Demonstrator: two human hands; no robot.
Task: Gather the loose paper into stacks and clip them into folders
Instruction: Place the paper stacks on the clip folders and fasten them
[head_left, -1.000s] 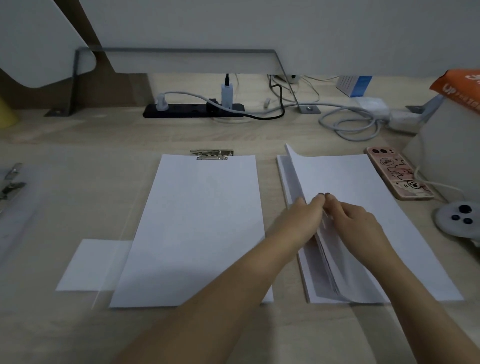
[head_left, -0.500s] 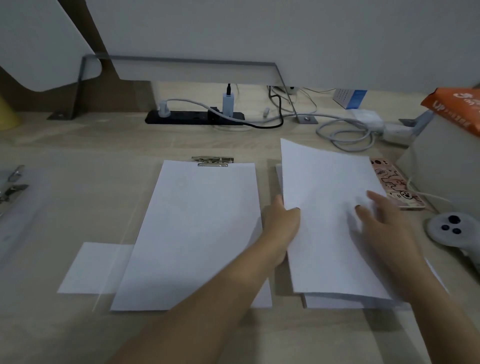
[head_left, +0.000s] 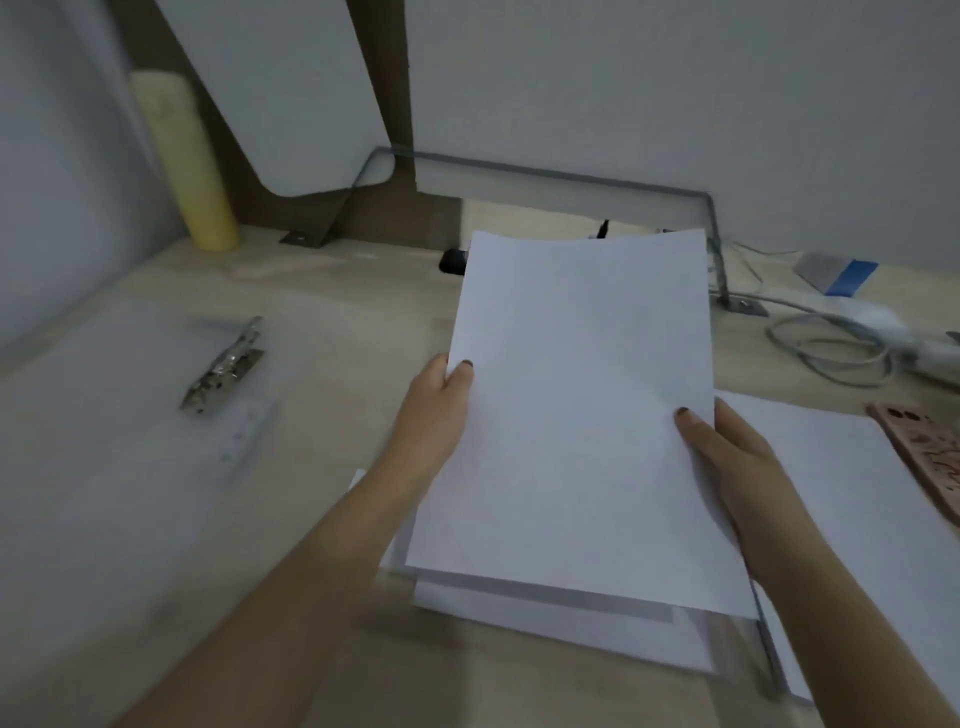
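The left hand (head_left: 435, 413) and right hand (head_left: 730, 465) each pinch a long edge of the paper sheaf (head_left: 576, 415), thumbs curled on top. It hangs mid-frame between them, above the counter (head_left: 519, 696) and the other sheets there. It is plain white, and its top edge bows slightly.

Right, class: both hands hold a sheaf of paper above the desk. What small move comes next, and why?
Probably swing the sheaf left toward the clear folder: the left hand and right hand grip its side edges, it is off the desk, and that folder's metal clip lies bare.
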